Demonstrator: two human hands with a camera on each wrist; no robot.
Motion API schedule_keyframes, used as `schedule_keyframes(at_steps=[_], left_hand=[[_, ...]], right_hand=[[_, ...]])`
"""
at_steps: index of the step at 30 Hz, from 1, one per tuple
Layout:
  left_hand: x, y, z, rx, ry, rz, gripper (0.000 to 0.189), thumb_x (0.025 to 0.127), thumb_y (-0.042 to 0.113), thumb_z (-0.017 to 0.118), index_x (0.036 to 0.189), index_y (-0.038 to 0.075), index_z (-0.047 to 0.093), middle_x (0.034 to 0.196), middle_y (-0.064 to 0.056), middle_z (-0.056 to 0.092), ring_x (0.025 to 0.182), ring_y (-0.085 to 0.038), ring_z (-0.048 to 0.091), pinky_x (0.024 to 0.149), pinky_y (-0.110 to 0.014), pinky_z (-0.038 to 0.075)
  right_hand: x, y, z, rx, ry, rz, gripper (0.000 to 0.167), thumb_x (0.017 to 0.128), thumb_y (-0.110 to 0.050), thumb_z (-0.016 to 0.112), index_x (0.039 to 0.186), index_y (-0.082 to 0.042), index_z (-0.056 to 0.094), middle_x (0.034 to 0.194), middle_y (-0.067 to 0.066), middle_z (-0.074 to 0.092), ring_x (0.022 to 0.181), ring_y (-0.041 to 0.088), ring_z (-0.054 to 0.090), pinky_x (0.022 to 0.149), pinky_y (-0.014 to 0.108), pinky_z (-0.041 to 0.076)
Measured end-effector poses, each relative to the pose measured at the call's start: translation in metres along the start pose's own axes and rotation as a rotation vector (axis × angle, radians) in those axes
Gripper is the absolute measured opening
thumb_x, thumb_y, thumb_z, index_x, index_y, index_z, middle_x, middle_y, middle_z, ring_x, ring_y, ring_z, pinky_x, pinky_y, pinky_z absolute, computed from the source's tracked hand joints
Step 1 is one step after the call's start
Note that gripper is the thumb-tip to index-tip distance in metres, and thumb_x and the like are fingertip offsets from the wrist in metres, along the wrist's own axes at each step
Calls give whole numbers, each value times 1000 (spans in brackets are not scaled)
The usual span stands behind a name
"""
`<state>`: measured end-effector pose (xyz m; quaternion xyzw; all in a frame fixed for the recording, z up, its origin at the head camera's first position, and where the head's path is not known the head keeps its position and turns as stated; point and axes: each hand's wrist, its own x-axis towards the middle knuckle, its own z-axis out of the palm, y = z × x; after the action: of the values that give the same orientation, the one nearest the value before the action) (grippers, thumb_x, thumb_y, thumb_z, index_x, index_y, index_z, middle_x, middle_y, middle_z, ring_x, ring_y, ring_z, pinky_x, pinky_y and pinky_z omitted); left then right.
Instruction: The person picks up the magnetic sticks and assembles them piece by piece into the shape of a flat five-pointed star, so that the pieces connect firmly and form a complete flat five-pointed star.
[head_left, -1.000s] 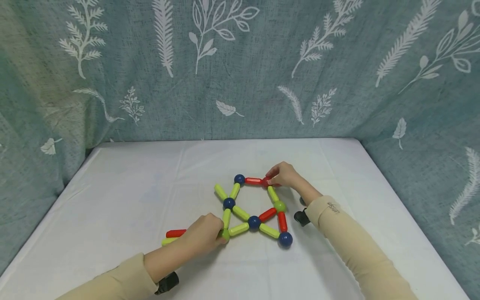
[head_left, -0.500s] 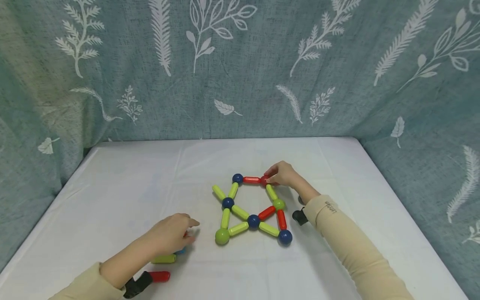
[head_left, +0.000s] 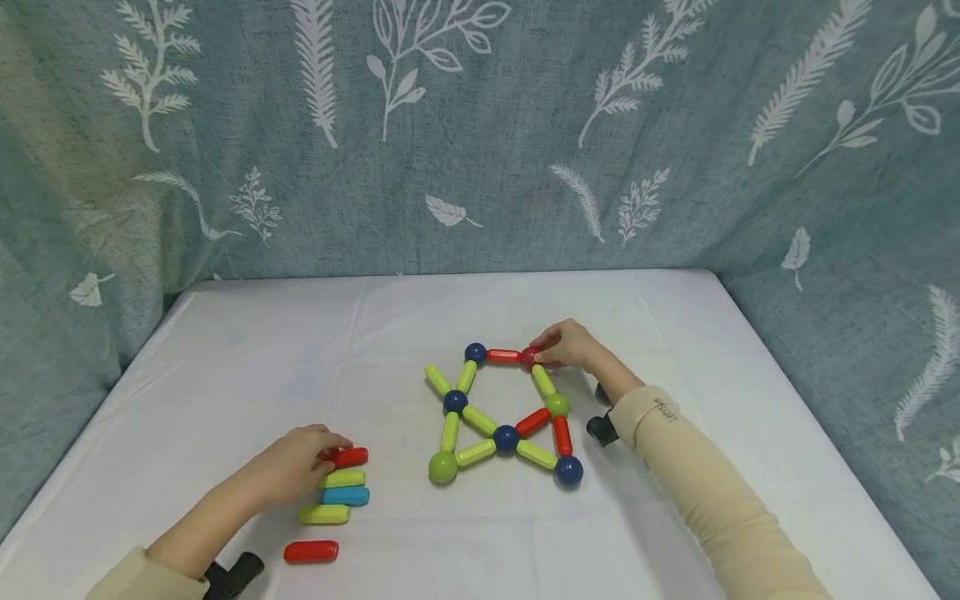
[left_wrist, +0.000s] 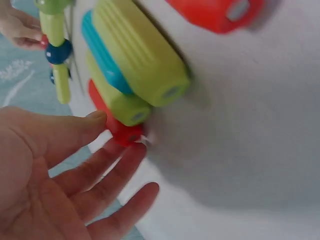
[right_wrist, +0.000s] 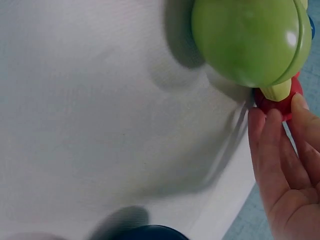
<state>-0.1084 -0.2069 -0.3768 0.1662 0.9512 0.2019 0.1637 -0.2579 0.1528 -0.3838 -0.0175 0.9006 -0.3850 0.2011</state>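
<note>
My left hand (head_left: 300, 462) is at the far end of a row of loose magnetic rods, its thumb and fingertips pinching the end of a red magnetic rod (head_left: 351, 457). The left wrist view shows the thumb on one side of that red rod (left_wrist: 131, 136) and the fingers on the other. Beside it lie a yellow-green rod (head_left: 345, 478), a blue rod (head_left: 345, 496) and another yellow-green rod (head_left: 325, 515). My right hand (head_left: 572, 346) pinches a red ball (head_left: 529, 358) at the far right corner of a flat frame of joined rods and balls.
The frame includes green balls (head_left: 442, 467) and dark blue balls (head_left: 506, 438). One yellow-green rod (head_left: 437, 381) sticks out from it with a free end. A separate red rod (head_left: 311, 552) lies near the front. Behind the white table (head_left: 285, 350) hangs a leaf-patterned curtain (head_left: 480, 167).
My left hand has let go of the green ball at the frame's near left corner and moved left to the loose rods. My right hand stays on the red ball.
</note>
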Motion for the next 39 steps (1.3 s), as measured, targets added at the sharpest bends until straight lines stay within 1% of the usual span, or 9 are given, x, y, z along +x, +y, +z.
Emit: schedule_keyframes(at_steps=[5, 10, 13, 16, 20, 24, 29, 34, 39], left_hand=[[6, -6, 0, -30, 7, 25, 20, 77, -7, 65, 97, -1, 66, 83, -2, 60, 75, -17, 54, 69, -34, 52], [11, -5, -3, -40, -6, 21, 19, 77, -6, 66, 96, -1, 66, 85, -3, 61, 77, -18, 54, 71, -36, 52], [20, -2, -11, -42, 4, 36, 19, 78, -5, 65, 97, -1, 66, 87, -5, 61, 78, -20, 55, 71, -37, 52], [37, 4, -22, -36, 41, 73, 19, 79, -6, 64, 97, -2, 67, 88, -8, 62, 79, -22, 57, 69, -36, 52], [70, 19, -38, -19, 83, 104, 21, 81, -5, 62, 101, -3, 67, 91, -13, 63, 83, -27, 60, 69, -35, 51], [106, 38, -44, -28, 58, 44, 24, 85, -1, 58, 108, -1, 65, 101, -17, 63, 88, -27, 59, 72, -35, 50], [142, 54, -37, -27, 36, -8, 25, 89, 1, 55, 112, -1, 63, 106, -17, 63, 92, -26, 57, 79, -37, 48], [160, 58, -26, -23, 34, -23, 24, 87, 1, 55, 108, -2, 65, 107, -17, 63, 97, -27, 57, 84, -37, 46], [165, 58, -21, -25, 30, -43, 23, 87, 0, 54, 107, -2, 66, 108, -16, 63, 102, -27, 56, 88, -37, 44]], right_hand=[[1, 0, 0, 27, -4, 19, 26, 84, -6, 64, 110, -1, 64, 108, 16, 61, 87, 20, 59, 72, 26, 52], [1, 2, 0, 38, -2, 17, 26, 84, -5, 65, 109, -1, 64, 107, 16, 60, 86, 20, 58, 70, 26, 52], [1, 3, 0, 46, -3, 17, 26, 84, -5, 64, 109, 0, 64, 107, 16, 61, 84, 19, 59, 70, 26, 52], [1, 3, 0, 51, -4, 17, 26, 84, -6, 64, 109, 0, 64, 107, 16, 61, 82, 18, 58, 70, 26, 52], [1, 3, 1, 48, 0, 19, 26, 84, -6, 65, 109, 0, 64, 107, 16, 60, 82, 18, 58, 70, 26, 52], [1, 1, 2, 35, 8, 25, 26, 84, -6, 65, 109, -1, 64, 108, 16, 60, 83, 19, 58, 70, 26, 52], [1, 0, 4, 17, 19, 35, 25, 84, -5, 64, 109, -2, 65, 108, 15, 60, 85, 20, 58, 69, 26, 52], [0, 0, 4, 22, 18, 35, 25, 85, -5, 64, 109, -1, 64, 109, 16, 60, 86, 21, 58, 70, 26, 52], [-1, 0, 3, 21, 26, 30, 24, 84, -6, 64, 108, -1, 65, 108, 16, 60, 85, 20, 58, 70, 26, 52]])
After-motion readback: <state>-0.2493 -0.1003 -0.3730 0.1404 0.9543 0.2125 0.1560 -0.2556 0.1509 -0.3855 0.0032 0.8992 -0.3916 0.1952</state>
